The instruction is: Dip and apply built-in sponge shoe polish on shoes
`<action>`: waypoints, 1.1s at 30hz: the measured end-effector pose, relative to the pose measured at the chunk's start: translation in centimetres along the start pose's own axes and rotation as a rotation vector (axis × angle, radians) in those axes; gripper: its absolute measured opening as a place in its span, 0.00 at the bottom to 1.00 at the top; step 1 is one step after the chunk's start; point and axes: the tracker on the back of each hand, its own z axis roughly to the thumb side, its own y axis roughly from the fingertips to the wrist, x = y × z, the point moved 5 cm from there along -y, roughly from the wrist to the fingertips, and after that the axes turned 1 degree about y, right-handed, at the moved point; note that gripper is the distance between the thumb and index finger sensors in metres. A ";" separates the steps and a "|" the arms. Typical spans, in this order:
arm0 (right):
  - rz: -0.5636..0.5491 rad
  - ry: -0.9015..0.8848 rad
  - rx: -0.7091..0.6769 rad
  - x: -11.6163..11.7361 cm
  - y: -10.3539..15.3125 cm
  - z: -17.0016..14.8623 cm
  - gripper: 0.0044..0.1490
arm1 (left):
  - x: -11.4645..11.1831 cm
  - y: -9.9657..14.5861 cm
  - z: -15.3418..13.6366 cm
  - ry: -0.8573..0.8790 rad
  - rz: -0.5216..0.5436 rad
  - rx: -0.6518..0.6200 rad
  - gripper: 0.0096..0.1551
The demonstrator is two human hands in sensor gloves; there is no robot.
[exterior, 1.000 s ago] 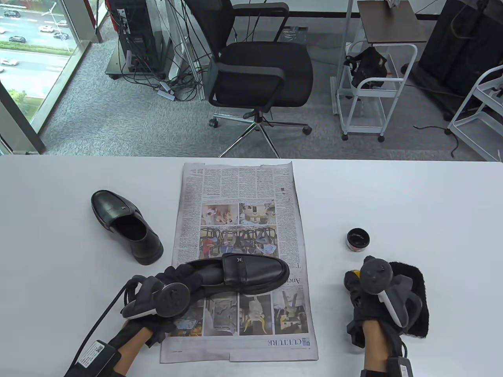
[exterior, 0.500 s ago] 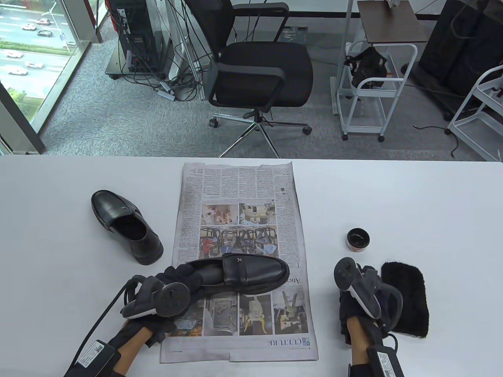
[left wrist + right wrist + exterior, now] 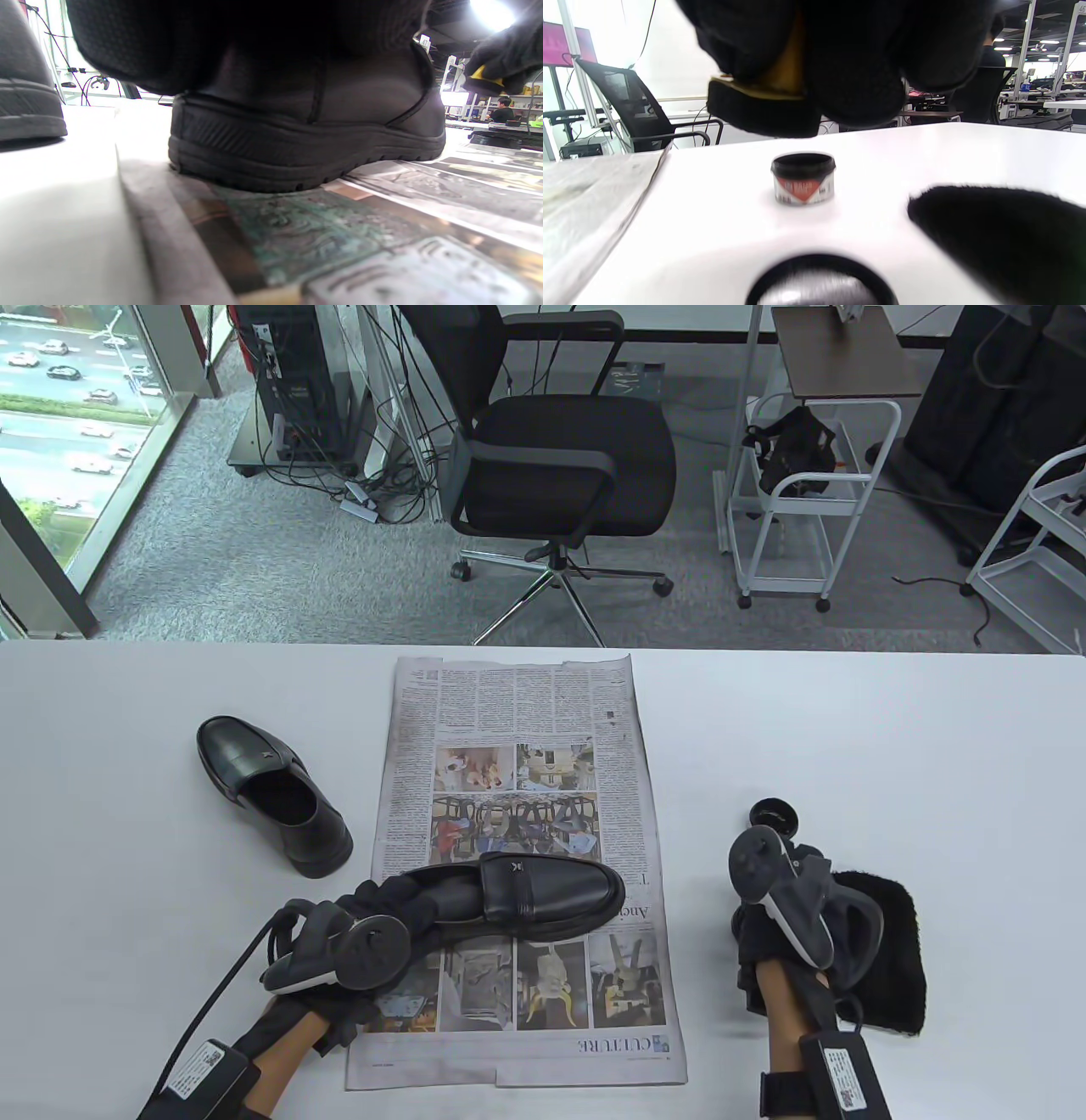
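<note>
Your newspaper (image 3: 509, 848) lies mid-table, its near edge close to the table (image 3: 933, 729) edge at 6 o'clock. Bare tabletop lies open at 12 and at 3 o'clock of it. One shoe (image 3: 534, 895) sits on the paper's lower half; the second shoe (image 3: 271, 793) stands off the paper at 9 o'clock. Your left hand (image 3: 373, 929) is pushed inside the near shoe's heel opening, fingers hidden, so I cannot tell its curl. Your right hand (image 3: 772, 925) has its fingers curled round a yellow-backed sponge (image 3: 763, 106), poised just short of the open polish tin (image 3: 802, 178) at 12 o'clock. A black cloth (image 3: 891, 950) lies at 3 o'clock of that hand.
</note>
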 end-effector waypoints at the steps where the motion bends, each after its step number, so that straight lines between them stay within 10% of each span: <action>1: -0.002 -0.003 0.000 -0.3 -0.8 0.0 0.30 | 0.0 0.0 0.0 0.000 0.000 0.000 0.23; 9: -0.110 0.068 0.051 0.9 -5.7 -0.5 0.27 | 0.0 0.0 0.0 -0.004 0.001 0.001 0.23; 24: 0.152 0.111 0.061 6.9 -9.3 -0.9 0.26 | 0.0 0.0 0.0 -0.006 0.006 0.002 0.23; 33: 0.041 0.036 0.058 3.5 -8.2 -0.8 0.28 | 0.0 0.0 0.0 -0.008 0.004 0.005 0.23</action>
